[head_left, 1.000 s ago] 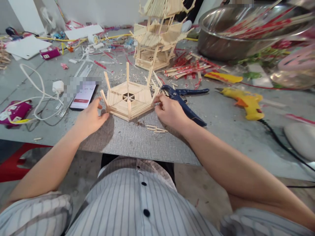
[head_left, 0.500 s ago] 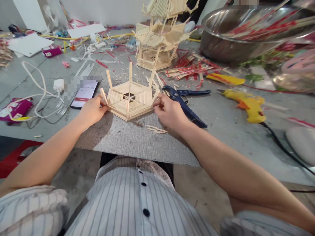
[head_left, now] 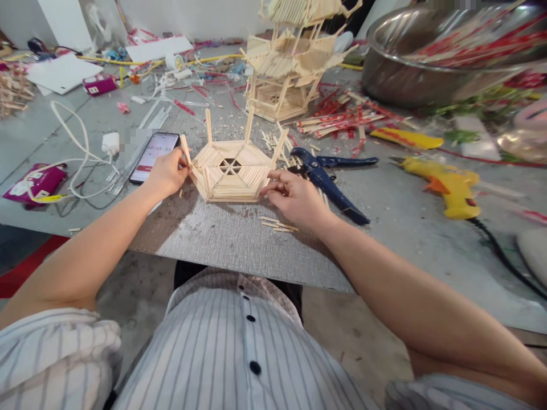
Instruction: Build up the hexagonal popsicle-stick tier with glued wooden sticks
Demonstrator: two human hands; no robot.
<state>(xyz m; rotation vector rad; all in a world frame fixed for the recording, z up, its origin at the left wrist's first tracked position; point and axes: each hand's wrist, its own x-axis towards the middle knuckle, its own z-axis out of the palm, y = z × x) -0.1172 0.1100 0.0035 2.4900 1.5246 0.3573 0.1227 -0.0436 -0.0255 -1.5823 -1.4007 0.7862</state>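
Observation:
A hexagonal base of thin wooden sticks (head_left: 235,191) rests on the table before me, with short posts standing up at its corners and a dark opening with crossing spokes at its centre. My left hand (head_left: 168,172) pinches the left corner at the foot of a post. At the right corner, the curled fingers of my right hand (head_left: 294,196) grip the edge; their tips are partly hidden. Just beyond that hand lie blue-handled cutters (head_left: 331,176). Several short cut sticks (head_left: 278,224) are on the table below the base.
Behind the base stands a tiered stick pagoda (head_left: 284,68). A yellow glue gun (head_left: 448,182) lies at right, near a yellow knife (head_left: 405,138). A metal basin (head_left: 401,80) holds red-wrapped sticks. At left are a phone (head_left: 154,156), a white charger cable (head_left: 83,136) and a purple packet (head_left: 36,181).
The hexagonal base has turned between my hands, so a flat side now faces me instead of a corner. The camera view has shifted slightly left.

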